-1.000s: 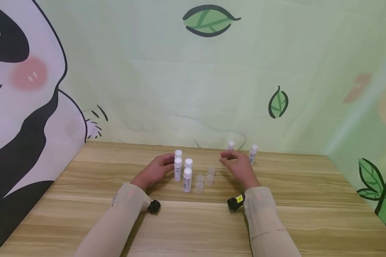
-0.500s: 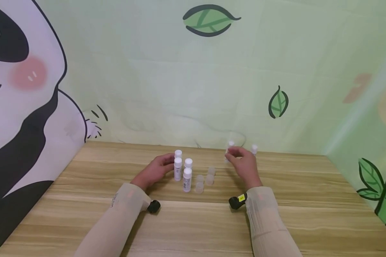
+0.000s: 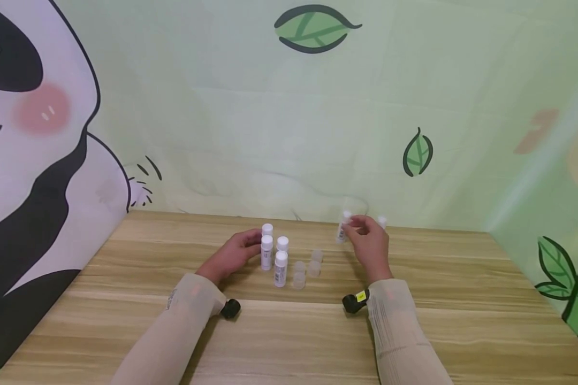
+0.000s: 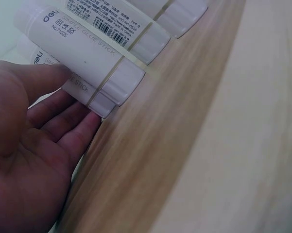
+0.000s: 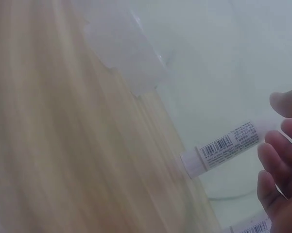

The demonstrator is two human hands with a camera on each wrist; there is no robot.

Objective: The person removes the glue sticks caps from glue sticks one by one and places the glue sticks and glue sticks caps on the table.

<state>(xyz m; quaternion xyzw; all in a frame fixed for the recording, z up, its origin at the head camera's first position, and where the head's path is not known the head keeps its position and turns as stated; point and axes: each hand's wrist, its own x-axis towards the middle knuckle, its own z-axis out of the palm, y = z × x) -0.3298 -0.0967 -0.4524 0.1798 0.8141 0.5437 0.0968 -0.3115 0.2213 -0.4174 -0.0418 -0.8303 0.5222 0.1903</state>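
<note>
Several white glue sticks stand upright near the table's middle, among them a front one (image 3: 280, 270) with a barcode. My left hand (image 3: 226, 256) rests at the left of this group. In the left wrist view its thumb and fingers lie either side of the rearmost labelled glue stick (image 4: 82, 92); some fingers are hidden behind it. My right hand (image 3: 370, 248) is at another glue stick (image 3: 341, 231) farther back. In the right wrist view its thumb (image 5: 284, 104) and fingers stand loosely spread around that glue stick's cap end (image 5: 265, 127). Whether they touch it I cannot tell.
Several small frosted translucent cylinders (image 3: 299, 280) stand between the hands. One more glue stick (image 3: 382, 221) stands behind the right hand, mostly hidden. The wooden table (image 3: 289, 342) ends at a green printed backdrop (image 3: 221, 133).
My right hand has moved right, from left of the back glue stick to its right side, and now hides most of the rightmost one. My left hand has stayed in place.
</note>
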